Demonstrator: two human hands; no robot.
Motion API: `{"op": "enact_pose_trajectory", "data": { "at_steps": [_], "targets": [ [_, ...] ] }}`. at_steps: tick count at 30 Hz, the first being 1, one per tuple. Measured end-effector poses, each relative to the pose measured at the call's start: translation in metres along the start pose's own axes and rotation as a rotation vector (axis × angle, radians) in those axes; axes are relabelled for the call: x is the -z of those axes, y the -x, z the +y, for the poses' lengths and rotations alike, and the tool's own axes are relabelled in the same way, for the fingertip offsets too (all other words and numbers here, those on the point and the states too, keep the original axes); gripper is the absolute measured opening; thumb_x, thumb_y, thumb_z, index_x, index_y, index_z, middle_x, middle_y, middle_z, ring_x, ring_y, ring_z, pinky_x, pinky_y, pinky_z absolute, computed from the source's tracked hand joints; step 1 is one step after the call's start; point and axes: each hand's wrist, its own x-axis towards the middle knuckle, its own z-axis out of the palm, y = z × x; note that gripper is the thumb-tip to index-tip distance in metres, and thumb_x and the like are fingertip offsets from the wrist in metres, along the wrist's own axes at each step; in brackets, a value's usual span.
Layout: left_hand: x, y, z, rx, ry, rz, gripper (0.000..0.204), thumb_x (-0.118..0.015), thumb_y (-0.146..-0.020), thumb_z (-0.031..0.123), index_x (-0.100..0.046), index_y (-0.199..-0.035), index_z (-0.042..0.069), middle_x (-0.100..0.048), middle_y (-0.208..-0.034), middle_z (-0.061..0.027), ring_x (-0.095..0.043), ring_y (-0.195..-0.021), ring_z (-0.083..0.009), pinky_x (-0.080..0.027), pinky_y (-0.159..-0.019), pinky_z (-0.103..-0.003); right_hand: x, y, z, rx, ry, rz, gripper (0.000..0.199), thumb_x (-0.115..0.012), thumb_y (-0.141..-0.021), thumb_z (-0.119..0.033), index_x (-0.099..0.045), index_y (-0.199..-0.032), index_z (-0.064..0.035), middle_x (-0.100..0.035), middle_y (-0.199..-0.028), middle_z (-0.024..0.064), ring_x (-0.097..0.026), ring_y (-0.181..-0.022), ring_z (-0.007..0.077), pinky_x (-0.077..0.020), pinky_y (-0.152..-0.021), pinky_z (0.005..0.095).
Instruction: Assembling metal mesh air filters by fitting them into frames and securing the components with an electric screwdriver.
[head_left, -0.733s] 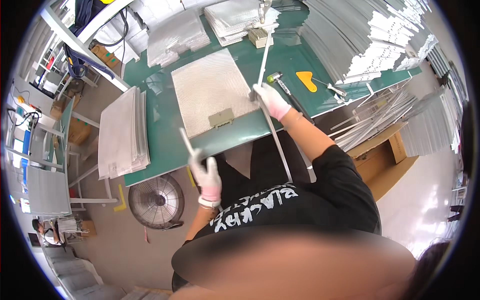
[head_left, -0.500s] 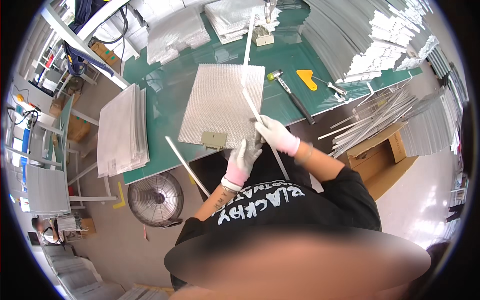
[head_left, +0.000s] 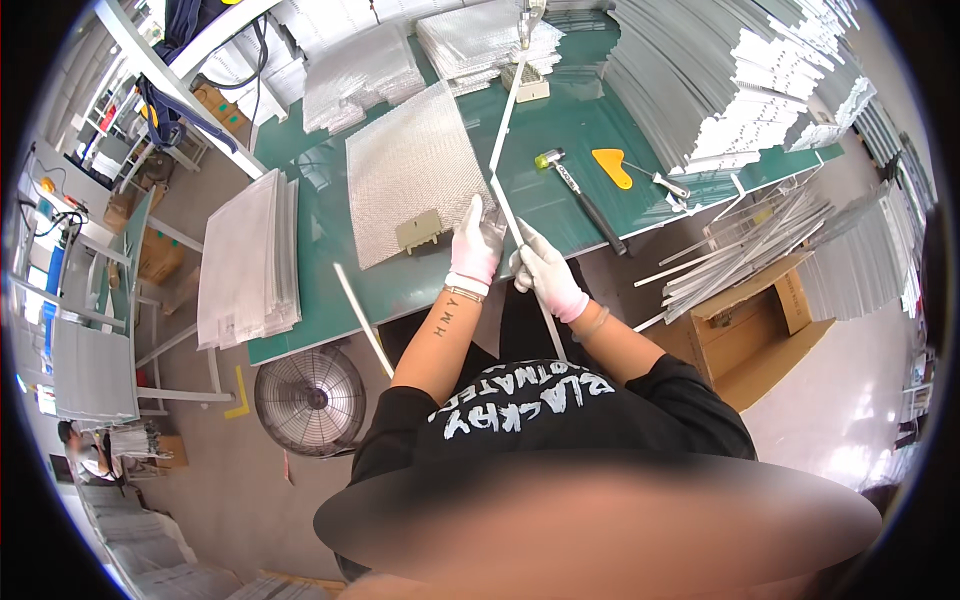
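A silvery mesh sheet [head_left: 410, 165] lies tilted on the green table, a beige block with short prongs [head_left: 420, 231] on its lower part. At the sheet's lower right edge, my gloved left hand [head_left: 477, 248] grips it, thumb up; the fingers behind are partly hidden. My gloved right hand [head_left: 547, 274] is closed round a long thin white strip [head_left: 508, 212], which passes just right of my left hand and runs down toward my shirt. The strip bends midway, and its upper length reaches toward the back of the table. Another white strip [head_left: 362, 318] juts out over the table's front edge.
Right of the strip lie a hammer [head_left: 590, 205], a yellow scraper [head_left: 612, 168] and a screwdriver [head_left: 668, 186]. Mesh stacks [head_left: 245, 262] stand left and at the back. A cardboard box [head_left: 765, 335] and loose strips [head_left: 745, 255] are at right; a fan [head_left: 310, 400] stands below left.
The mesh sheet, with the beige block on it, has shifted left and turned, coming out from under the white strip. My left hand has moved up along its edge; my right hand stays on the strip.
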Motion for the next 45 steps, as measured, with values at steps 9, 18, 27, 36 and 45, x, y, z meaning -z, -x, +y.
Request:
{"op": "enact_pose_trajectory", "data": {
  "at_steps": [9, 18, 27, 36, 45],
  "targets": [
    [0.0, -0.017, 0.001, 0.025, 0.2, 0.164, 0.02, -0.055, -0.103, 0.02, -0.057, -0.109, 0.001, -0.058, -0.1, -0.0111, -0.057, -0.098, -0.0209, -0.049, -0.092, -0.035, -0.002, 0.008, -0.003, -0.1, -0.06, -0.009, 0.057, -0.04, -0.104, -0.012, -0.019, -0.157, -0.0088, -0.056, -0.084, 0.0038, -0.037, -0.051, 0.0069, -0.0382, -0.05, 0.0239],
    [0.001, -0.018, 0.0, 0.001, 0.201, 0.136, 0.017, -0.057, -0.101, 0.014, -0.06, -0.109, 0.0, -0.064, -0.098, -0.0103, -0.064, -0.088, -0.0222, -0.054, -0.083, -0.034, -0.002, 0.001, -0.002, -0.098, 0.009, 0.0, 0.056, -0.041, -0.104, -0.011, -0.022, -0.157, -0.0095, -0.056, -0.083, 0.004, -0.038, -0.05, 0.0067, -0.0388, -0.049, 0.0236],
    [0.015, -0.015, -0.01, 0.025, 0.067, 0.108, 0.019, -0.057, -0.101, 0.016, -0.063, -0.107, -0.001, -0.065, -0.095, -0.0094, -0.065, -0.09, -0.0201, -0.054, -0.079, -0.03, -0.004, -0.034, -0.028, 0.0, 0.462, -0.009, 0.051, -0.044, -0.101, -0.011, -0.035, -0.151, -0.0036, -0.062, -0.082, 0.0042, -0.049, -0.049, 0.0058, -0.0455, -0.045, 0.0232],
    [-0.017, 0.081, 0.016, 0.394, 0.264, -0.125, 0.05, -0.044, -0.105, 0.037, -0.041, -0.139, 0.001, -0.049, -0.138, -0.0153, -0.046, -0.129, -0.0276, -0.035, -0.111, -0.044, -0.005, -0.119, -0.047, -0.224, 0.545, -0.139, 0.033, -0.068, -0.091, -0.022, -0.058, -0.113, -0.0008, -0.06, -0.087, 0.0029, -0.053, -0.062, 0.0074, -0.0466, -0.053, 0.023],
    [0.134, 0.093, 0.188, -0.302, -1.157, 0.247, 0.044, -0.033, -0.108, 0.024, -0.048, -0.139, -0.004, -0.054, -0.138, -0.0205, -0.054, -0.127, -0.0284, -0.036, -0.114, -0.038, 0.004, -0.109, -0.048, -0.31, 0.11, -0.202, 0.013, -0.056, -0.096, -0.008, -0.047, -0.105, -0.0065, -0.044, -0.073, -0.0013, -0.04, -0.055, 0.007, -0.0368, -0.049, 0.024]
  ]
}}
